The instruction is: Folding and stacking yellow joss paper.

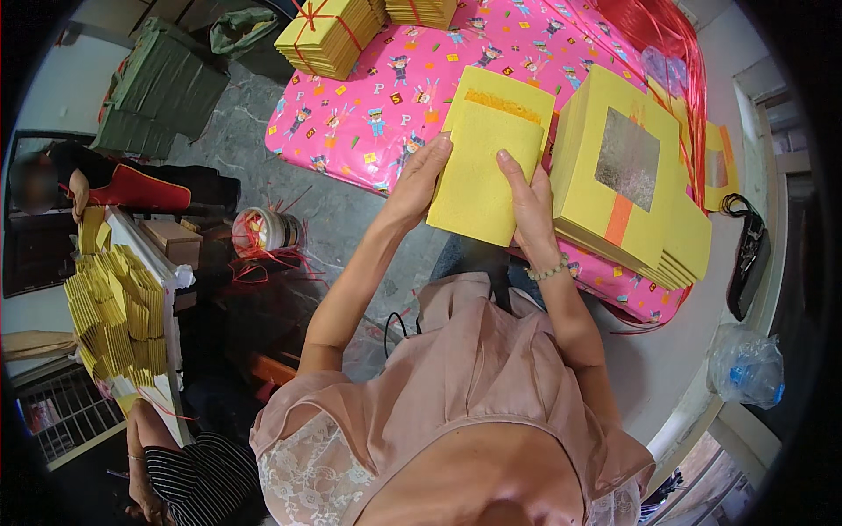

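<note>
The left hand [417, 182] closes on the left long edge of a yellow paper wad [482, 175], its thumb near the face, while the right hand [533, 203] grips the opposite edge with the thumb laid flat on top. The other right fingers go behind the paper and are mostly hidden. The wad is held up in front of the body, in view overlapping the near edge of the bench [351, 145].

It looks light and bendable, of soft, slightly rough sheets; they would probably slide over one another or fan apart rather than break, and corners could crease. Both long edges, pinched around mid-length with thumbs on the face, seem the best hold; one corner alone would likely let it sag.

Its long axis runs away from the torso, the far end leaning a little right. An orange strip [502, 105] crosses that far end; the plain yellow end points back toward the person.

Just right stands a thick yellow paper block [574, 167] with a silver square [628, 158]. Farther off, at the bench's far left, sits a yellow bundle [324, 44] tied with red string.
</note>
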`<control>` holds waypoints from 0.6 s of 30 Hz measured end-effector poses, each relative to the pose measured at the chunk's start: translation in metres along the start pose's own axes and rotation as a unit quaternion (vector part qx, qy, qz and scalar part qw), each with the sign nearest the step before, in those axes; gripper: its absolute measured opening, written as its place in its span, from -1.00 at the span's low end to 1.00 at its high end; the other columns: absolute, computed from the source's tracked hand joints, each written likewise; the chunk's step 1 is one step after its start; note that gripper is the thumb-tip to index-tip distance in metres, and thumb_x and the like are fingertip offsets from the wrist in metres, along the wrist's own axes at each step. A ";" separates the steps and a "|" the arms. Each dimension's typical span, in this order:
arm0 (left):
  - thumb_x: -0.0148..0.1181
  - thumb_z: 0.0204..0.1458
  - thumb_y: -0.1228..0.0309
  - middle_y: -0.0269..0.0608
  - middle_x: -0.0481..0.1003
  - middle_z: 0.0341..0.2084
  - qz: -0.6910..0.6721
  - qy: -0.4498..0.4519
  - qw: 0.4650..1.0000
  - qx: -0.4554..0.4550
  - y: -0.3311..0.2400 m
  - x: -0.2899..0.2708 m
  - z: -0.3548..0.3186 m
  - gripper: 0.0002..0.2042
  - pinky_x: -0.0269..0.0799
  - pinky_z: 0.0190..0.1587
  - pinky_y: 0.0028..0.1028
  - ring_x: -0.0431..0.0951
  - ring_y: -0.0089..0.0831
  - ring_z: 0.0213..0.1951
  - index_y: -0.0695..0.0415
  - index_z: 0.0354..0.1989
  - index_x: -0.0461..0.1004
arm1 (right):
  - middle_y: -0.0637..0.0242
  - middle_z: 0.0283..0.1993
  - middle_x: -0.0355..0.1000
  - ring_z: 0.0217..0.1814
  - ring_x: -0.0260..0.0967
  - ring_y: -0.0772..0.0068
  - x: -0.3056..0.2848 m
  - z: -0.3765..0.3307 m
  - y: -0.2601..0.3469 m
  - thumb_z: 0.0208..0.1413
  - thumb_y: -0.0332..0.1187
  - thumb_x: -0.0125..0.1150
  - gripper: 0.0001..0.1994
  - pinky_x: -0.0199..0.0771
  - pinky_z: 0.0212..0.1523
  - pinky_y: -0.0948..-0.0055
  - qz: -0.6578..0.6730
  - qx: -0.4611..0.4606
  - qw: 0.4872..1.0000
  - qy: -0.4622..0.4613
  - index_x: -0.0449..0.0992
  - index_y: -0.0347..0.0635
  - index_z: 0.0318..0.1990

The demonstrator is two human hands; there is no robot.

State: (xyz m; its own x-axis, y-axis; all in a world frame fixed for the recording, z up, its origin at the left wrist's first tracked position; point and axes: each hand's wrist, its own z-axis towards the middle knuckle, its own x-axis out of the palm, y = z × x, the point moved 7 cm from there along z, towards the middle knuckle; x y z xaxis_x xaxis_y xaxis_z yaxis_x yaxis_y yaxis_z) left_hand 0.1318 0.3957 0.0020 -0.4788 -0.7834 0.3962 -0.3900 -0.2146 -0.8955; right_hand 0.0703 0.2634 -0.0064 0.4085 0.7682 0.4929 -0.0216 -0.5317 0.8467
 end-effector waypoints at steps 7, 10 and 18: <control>-0.13 0.33 0.20 -0.19 0.47 0.00 0.098 0.005 0.987 -0.128 -0.004 -0.007 0.003 -0.58 0.41 0.02 -0.51 0.49 -0.54 0.00 0.25 0.19 0.32 | 0.19 -0.01 0.47 -0.06 0.47 0.48 -0.003 0.002 0.000 0.20 -0.31 0.24 -0.60 0.51 -0.09 0.49 -0.060 -0.026 0.998 -0.005 0.35 -0.36 0.10; -0.07 0.30 0.23 -0.17 0.45 0.01 0.096 -0.031 0.992 -0.069 -0.007 0.004 0.004 -0.59 0.39 0.04 -0.47 0.46 -0.51 0.02 0.27 0.18 0.28 | 0.18 -0.01 0.47 -0.06 0.47 0.47 -0.003 0.003 -0.004 0.20 -0.33 0.24 -0.60 0.52 -0.09 0.48 -0.061 -0.016 0.998 -0.010 0.35 -0.37 0.10; -0.04 0.28 0.36 -0.13 0.38 0.08 0.132 0.028 0.990 -0.029 -0.005 0.013 0.011 -0.56 0.34 0.08 -0.44 0.40 -0.47 0.06 0.28 0.27 0.13 | 0.17 0.01 0.47 -0.04 0.47 0.45 -0.009 0.009 -0.008 0.20 -0.35 0.24 -0.60 0.52 -0.08 0.47 -0.056 0.010 0.998 -0.004 0.36 -0.37 0.11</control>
State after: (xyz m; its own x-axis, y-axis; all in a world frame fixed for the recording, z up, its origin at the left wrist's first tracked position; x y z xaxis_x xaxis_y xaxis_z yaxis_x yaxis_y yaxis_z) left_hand 0.1359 0.3803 0.0095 -0.6131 -0.7733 0.1615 -0.2881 0.0285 -0.9572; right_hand 0.0749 0.2578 -0.0196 0.4152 0.8205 0.3929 0.0439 -0.4495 0.8922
